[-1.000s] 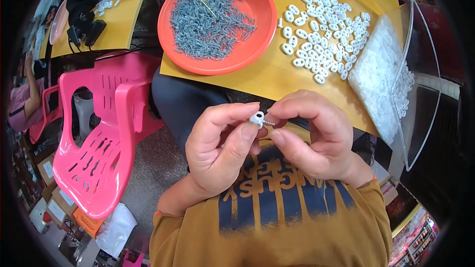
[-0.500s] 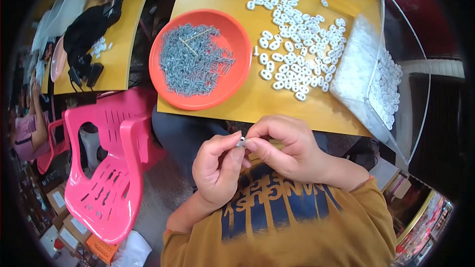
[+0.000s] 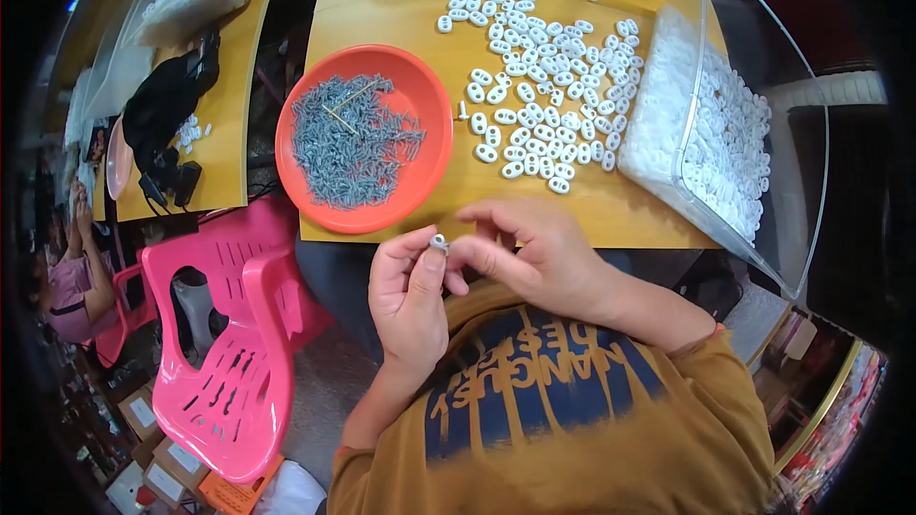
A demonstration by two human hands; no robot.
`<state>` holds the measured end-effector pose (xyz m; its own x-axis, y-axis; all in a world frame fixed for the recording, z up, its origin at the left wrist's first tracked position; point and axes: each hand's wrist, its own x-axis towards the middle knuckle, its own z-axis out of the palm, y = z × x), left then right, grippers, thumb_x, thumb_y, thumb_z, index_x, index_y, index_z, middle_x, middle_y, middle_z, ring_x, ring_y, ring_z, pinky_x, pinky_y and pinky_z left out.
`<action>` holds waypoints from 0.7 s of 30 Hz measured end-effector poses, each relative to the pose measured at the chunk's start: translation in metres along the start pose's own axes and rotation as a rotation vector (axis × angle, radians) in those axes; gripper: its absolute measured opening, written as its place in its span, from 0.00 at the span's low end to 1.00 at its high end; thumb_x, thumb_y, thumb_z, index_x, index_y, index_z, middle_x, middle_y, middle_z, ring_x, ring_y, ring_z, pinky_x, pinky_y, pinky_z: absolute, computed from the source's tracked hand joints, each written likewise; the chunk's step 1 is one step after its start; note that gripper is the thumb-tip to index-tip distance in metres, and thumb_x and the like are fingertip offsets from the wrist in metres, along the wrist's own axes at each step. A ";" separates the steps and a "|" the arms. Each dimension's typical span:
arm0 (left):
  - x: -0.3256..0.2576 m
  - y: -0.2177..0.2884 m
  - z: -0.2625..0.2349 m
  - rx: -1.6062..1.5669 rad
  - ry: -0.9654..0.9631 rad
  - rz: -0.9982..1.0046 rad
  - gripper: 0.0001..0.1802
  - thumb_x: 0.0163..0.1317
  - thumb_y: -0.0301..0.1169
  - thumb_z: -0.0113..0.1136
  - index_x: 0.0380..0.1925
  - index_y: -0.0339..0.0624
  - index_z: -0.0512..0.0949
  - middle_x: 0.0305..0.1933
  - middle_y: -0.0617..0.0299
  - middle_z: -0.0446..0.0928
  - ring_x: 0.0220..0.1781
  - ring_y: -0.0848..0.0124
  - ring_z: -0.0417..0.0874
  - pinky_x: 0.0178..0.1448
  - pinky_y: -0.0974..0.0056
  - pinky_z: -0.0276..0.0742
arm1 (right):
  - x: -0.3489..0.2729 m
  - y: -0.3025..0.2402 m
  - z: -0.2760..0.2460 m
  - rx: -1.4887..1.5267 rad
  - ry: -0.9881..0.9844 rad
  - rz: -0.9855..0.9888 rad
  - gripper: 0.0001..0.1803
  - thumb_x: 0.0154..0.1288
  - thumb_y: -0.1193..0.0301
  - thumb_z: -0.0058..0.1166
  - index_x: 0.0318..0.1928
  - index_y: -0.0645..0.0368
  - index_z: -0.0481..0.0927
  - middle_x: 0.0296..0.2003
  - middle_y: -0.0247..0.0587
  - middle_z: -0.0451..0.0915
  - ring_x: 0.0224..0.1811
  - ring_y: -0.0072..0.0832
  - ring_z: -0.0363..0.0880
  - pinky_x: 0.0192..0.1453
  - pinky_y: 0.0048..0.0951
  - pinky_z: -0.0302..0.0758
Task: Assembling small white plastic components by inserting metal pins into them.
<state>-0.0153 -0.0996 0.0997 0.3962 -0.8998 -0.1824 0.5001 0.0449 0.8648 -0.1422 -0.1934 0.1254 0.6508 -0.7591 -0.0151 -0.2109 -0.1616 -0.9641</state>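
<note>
Close to my body, in front of the table edge, my left hand (image 3: pixel 408 300) pinches a small white plastic two-hole piece (image 3: pixel 439 240) between thumb and index finger. Only one end of it shows, with a round hole; the rest is behind the fingers. Beside it, my right hand (image 3: pixel 534 253) has thumb and index finger apart. The right thumb tip is very near the piece, and whether it touches cannot be made out. Loose white two-hole pieces (image 3: pixel 546 55) lie spread on the table. Grey screws (image 3: pixel 334 167) fill much of a red-orange bowl (image 3: pixel 436 133).
A clear plastic bin (image 3: pixel 658 167) of white pieces stands on the right. Two thin sticks lie on the screws. A yellow-topped table (image 3: pixel 215 172) on the left carries black cloth and a pink chair (image 3: pixel 215 381) stands below it. Another person (image 3: pixel 81 286) sits far left.
My right thumb and index finger have come apart and drawn off the piece, which stays in my left hand. The whole view has shifted slightly.
</note>
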 end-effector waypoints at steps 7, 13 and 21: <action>-0.003 0.000 -0.004 -0.010 0.117 -0.069 0.09 0.62 0.26 0.51 0.42 0.39 0.70 0.28 0.60 0.75 0.24 0.77 0.70 0.29 0.74 0.66 | 0.032 0.030 -0.022 -0.726 0.265 -0.394 0.07 0.49 0.72 0.57 0.29 0.57 0.74 0.25 0.40 0.70 0.30 0.38 0.71 0.34 0.36 0.68; -0.009 0.000 -0.013 -0.023 0.111 -0.057 0.09 0.62 0.26 0.52 0.42 0.38 0.70 0.29 0.60 0.76 0.24 0.77 0.70 0.29 0.74 0.65 | 0.043 0.046 -0.013 -0.973 0.200 -0.325 0.05 0.45 0.74 0.53 0.28 0.56 0.76 0.26 0.37 0.70 0.34 0.32 0.70 0.39 0.33 0.68; -0.010 0.004 -0.022 -0.059 0.073 -0.033 0.10 0.63 0.26 0.51 0.44 0.36 0.70 0.31 0.57 0.76 0.24 0.79 0.71 0.30 0.76 0.70 | 0.049 0.047 -0.010 -0.978 0.152 -0.370 0.03 0.46 0.74 0.51 0.25 0.56 0.74 0.26 0.36 0.70 0.34 0.33 0.70 0.39 0.34 0.67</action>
<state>-0.0001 -0.0811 0.0950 0.4326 -0.8673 -0.2462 0.5574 0.0427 0.8292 -0.1272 -0.2447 0.0819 0.7104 -0.6190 0.3349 -0.5584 -0.7854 -0.2672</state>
